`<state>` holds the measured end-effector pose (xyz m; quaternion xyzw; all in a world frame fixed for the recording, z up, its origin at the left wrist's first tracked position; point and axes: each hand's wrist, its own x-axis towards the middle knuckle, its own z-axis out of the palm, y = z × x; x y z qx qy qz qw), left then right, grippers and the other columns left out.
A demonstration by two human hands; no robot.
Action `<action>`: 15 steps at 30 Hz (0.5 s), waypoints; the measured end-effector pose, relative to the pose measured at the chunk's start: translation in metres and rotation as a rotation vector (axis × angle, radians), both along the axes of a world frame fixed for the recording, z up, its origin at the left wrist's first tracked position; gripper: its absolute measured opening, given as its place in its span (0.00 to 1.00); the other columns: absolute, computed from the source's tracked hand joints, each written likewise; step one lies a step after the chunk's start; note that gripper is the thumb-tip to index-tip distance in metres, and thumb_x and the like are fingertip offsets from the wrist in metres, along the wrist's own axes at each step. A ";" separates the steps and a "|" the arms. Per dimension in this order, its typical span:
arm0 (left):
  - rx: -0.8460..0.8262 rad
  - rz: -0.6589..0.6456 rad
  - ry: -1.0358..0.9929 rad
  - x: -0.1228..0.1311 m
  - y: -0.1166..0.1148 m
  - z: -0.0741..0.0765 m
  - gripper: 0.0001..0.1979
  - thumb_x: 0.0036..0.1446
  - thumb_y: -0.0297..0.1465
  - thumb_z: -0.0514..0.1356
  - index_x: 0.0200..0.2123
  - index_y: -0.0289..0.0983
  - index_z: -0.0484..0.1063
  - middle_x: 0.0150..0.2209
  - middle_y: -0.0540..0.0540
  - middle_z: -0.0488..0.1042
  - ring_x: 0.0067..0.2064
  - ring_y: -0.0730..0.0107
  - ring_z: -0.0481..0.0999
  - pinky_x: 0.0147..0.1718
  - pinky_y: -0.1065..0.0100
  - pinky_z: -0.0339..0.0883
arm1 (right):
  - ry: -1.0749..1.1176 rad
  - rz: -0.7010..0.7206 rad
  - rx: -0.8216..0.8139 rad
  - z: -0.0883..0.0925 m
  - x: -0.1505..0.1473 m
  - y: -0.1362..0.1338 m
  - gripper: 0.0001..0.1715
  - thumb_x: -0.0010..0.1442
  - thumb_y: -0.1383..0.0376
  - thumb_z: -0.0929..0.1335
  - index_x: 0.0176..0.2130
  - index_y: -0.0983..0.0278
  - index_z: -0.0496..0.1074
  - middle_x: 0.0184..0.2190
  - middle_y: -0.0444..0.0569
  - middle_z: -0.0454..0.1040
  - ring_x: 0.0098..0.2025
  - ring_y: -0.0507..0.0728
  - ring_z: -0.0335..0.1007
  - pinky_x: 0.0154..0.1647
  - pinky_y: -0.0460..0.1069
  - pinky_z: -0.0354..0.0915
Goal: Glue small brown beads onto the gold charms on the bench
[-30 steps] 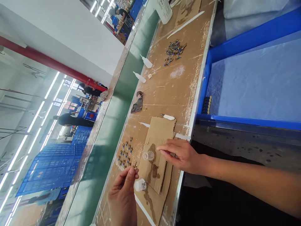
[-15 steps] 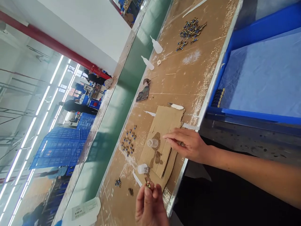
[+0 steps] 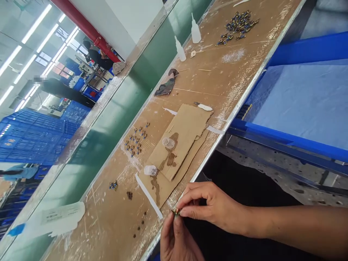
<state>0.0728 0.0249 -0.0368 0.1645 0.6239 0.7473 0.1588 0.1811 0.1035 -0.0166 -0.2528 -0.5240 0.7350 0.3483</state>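
So both hands are down at the bottom middle of the frame, right by the edge of the table (image 3: 106, 224). The left hand (image 3: 181, 241) has thumb and fingers (image 3: 167, 228) pinched tight around a tiny piece (image 3: 176, 211), and the right hand (image 3: 214, 206) has thumb and forefinger nearly together right at it, touching it as far as I can see. Too small and covered up to make out its shape, sorry. Lower left of that there's a short row of dark beads (image 3: 139, 228), plus a clump of beads (image 3: 129, 195) and some blue-and-gold figures (image 3: 113, 186). More figures (image 3: 135, 138) stand spread out left of centre, and a big pile (image 3: 239, 23) sits upper right. Dead centre is stained cardboard (image 3: 191, 121) with one clear jar (image 3: 168, 143) on it and another jar (image 3: 150, 170) at its left edge. A knife (image 3: 204, 107) lies by the top end, and two white squeeze bottles (image 3: 180, 51) (image 3: 195, 32) stand further up.
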 end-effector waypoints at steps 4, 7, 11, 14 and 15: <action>0.039 -0.049 0.034 0.002 -0.002 -0.001 0.10 0.39 0.31 0.72 0.28 0.41 0.77 0.30 0.55 0.80 0.32 0.77 0.79 0.36 0.77 0.74 | 0.012 0.008 -0.042 -0.001 -0.003 0.001 0.08 0.53 0.63 0.70 0.33 0.64 0.78 0.30 0.45 0.72 0.34 0.47 0.68 0.37 0.42 0.63; 0.057 -0.089 0.031 0.000 -0.004 -0.003 0.09 0.40 0.30 0.71 0.28 0.41 0.77 0.30 0.55 0.80 0.33 0.78 0.79 0.37 0.77 0.74 | 0.019 0.010 -0.049 -0.001 -0.004 0.001 0.08 0.53 0.63 0.71 0.33 0.65 0.78 0.30 0.45 0.72 0.34 0.47 0.68 0.37 0.43 0.63; 0.050 -0.104 0.032 -0.001 -0.004 -0.002 0.10 0.38 0.30 0.72 0.27 0.41 0.77 0.30 0.56 0.80 0.33 0.79 0.78 0.38 0.79 0.73 | 0.016 0.017 -0.054 -0.001 -0.005 0.002 0.09 0.52 0.63 0.71 0.32 0.66 0.78 0.30 0.46 0.72 0.34 0.48 0.68 0.37 0.43 0.63; 0.039 -0.100 0.054 0.000 -0.004 -0.001 0.09 0.38 0.31 0.72 0.27 0.41 0.77 0.30 0.56 0.80 0.33 0.80 0.78 0.38 0.80 0.72 | 0.012 0.026 -0.062 -0.001 -0.005 0.001 0.09 0.53 0.63 0.70 0.32 0.67 0.78 0.30 0.46 0.72 0.34 0.48 0.68 0.38 0.44 0.64; 0.035 -0.093 0.064 0.000 -0.004 -0.001 0.09 0.38 0.30 0.72 0.27 0.41 0.77 0.30 0.56 0.80 0.33 0.79 0.78 0.38 0.80 0.72 | 0.009 0.028 -0.063 -0.001 -0.005 0.001 0.09 0.53 0.63 0.70 0.32 0.67 0.78 0.30 0.46 0.72 0.35 0.48 0.68 0.38 0.43 0.64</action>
